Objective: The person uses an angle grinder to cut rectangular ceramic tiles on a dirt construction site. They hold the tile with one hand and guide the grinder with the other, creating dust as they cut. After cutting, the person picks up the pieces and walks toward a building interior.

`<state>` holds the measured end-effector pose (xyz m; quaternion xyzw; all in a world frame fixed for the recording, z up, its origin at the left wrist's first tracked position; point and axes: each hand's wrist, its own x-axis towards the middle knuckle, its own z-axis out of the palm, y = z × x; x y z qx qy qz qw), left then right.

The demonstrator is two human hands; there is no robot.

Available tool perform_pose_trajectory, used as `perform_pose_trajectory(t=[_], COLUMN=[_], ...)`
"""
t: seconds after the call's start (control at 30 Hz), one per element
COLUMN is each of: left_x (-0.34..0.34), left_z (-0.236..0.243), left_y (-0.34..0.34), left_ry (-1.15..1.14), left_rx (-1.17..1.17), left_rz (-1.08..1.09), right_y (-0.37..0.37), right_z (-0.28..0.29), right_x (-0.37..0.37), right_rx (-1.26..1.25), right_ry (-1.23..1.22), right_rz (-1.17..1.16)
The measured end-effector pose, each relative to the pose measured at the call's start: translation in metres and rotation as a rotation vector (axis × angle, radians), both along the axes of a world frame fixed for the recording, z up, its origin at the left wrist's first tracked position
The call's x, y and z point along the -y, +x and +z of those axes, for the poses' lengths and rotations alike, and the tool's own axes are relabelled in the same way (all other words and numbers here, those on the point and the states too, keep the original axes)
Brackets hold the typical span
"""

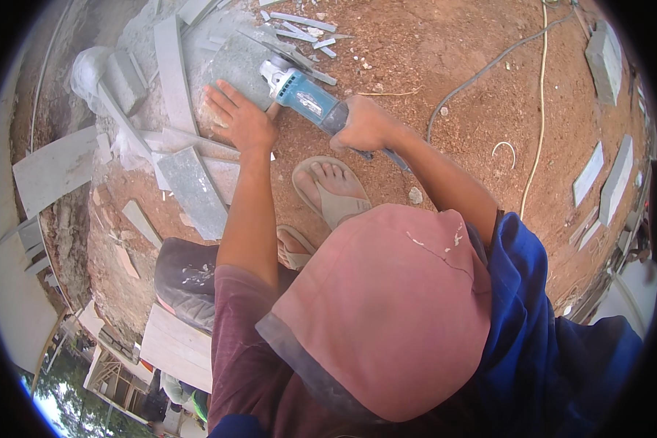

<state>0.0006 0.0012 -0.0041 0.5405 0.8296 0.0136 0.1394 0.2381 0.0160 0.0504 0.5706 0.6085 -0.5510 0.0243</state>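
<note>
My right hand (363, 124) is wrapped round the rear grip of a blue angle grinder (308, 98). The grinder's silver head (274, 76) points up and to the left, beside a dust-covered grey slab (233, 62). On that slab's near edge my left hand (242, 120) lies with its fingers spread, holding nothing. Its thumb comes close to the grinder head; whether they touch I cannot tell. Dust blurs the area round the disc, so I cannot tell whether the disc touches the slab.
Thin cut strips (303, 31) lie beyond the grinder. Long grey tiles (174, 73) and a darker tile (193, 191) are scattered at left. A grey cable (482, 71) and a pale cord (542, 109) cross the dirt at right. My sandalled foot (333, 191) is just below the grinder.
</note>
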Motion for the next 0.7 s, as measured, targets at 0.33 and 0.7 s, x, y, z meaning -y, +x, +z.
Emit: perform_pose_trajectory(t=[0.33, 0.7], left_x=[0.0019, 0.0004], left_z=[-0.0024, 0.0], left_y=[-0.0006, -0.0001], left_ry=[0.034, 0.008], left_rx=[-0.011, -0.027], left_rz=[-0.018, -0.006], right_y=[-0.0019, 0.0021], right_z=[0.0042, 0.0055], right_x=[-0.0009, 0.0028], right_rx=[-0.018, -0.013], right_ry=[-0.012, -0.047], right_rz=[0.002, -0.003])
